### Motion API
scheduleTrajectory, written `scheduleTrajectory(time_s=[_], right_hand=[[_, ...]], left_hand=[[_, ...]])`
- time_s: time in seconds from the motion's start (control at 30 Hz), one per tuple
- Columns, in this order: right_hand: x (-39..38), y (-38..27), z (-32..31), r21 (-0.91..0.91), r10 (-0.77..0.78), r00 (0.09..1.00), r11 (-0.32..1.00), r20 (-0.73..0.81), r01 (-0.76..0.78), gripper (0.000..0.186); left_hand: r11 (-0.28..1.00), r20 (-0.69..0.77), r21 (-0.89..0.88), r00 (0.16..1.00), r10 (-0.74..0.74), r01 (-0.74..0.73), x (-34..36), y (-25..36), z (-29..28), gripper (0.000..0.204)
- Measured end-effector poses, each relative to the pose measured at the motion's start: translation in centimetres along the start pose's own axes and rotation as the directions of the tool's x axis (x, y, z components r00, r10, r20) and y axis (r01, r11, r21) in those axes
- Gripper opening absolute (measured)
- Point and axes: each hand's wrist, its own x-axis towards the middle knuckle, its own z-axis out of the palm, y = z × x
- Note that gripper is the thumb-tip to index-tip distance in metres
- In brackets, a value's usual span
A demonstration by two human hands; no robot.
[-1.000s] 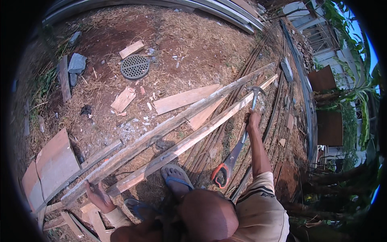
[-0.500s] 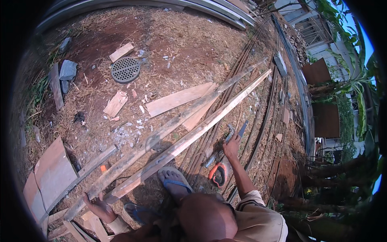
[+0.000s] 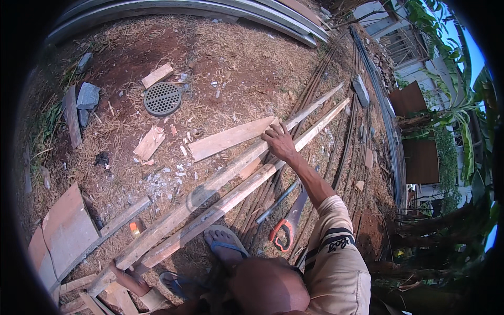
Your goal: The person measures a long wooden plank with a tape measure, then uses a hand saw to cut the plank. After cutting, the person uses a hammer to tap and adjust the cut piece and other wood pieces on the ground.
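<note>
My left hand [image 3: 129, 279] grips the lower-left end of a long weathered wooden beam [image 3: 215, 184], its fingers partly hidden by the wood. My right hand [image 3: 281, 142] is closed over the same beam farther up, toward its far end. A second, paler beam [image 3: 320, 126] lies alongside, to the right and nearer me. Below my right arm, a handsaw [image 3: 282, 233] with an orange-and-black handle lies on rusty rods, and beside it is the metal shaft of the hammer [image 3: 270, 207], its head mostly hidden.
Plywood [image 3: 63, 231], short boards [image 3: 226, 139] and grey stones [image 3: 87, 97] lie on the straw-strewn dirt. A perforated round metal plate [image 3: 162, 98] is beyond the beams. Rebar [image 3: 357, 173] runs along the right, planks [image 3: 273, 23] along the back. My sandalled foot [image 3: 223, 241] is near the beams.
My right hand has put the hammer down beside the saw and moved up and left onto the beam. My left hand has stayed at the beam's end, its fingers now more hidden.
</note>
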Motion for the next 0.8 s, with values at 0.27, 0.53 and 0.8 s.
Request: scheduleTrajectory(time_s=[0.27, 0.53, 0.8], right_hand=[[-1.0, -5.0, -7.2, 0.036, -0.231, 0.972, 0.972, -0.031, 0.232, 0.034], [-2.4, -9.5, -12.8, 0.254, -0.4, 0.897, 0.902, 0.187, 0.349, 0.038], [-3.0, -11.5, -11.1, 0.352, -0.44, 0.874, 0.866, 0.205, 0.354, 0.062]], left_hand=[[0.954, -0.223, 0.107, 0.928, 0.299, -0.281, 3.8, 6.4, -6.2, 0.059], [0.87, -0.367, 0.232, 0.79, 0.492, -0.435, 6.2, 6.6, -13.4, 0.092], [0.814, -0.45, 0.414, 0.686, 0.572, -0.407, 8.0, 9.3, -13.0, 0.085]])
